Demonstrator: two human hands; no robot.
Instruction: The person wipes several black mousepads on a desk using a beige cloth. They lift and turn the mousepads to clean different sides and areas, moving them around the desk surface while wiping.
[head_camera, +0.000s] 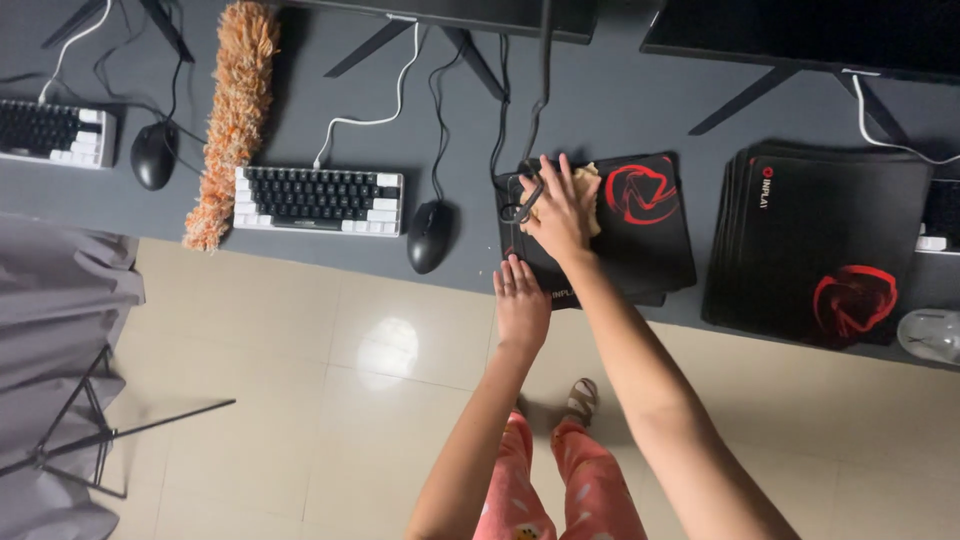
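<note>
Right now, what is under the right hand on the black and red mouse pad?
A crumpled yellowish cloth shows under the right hand, lying on the black and red mouse pad. The cloth's middle is covered by the hand.
</note>
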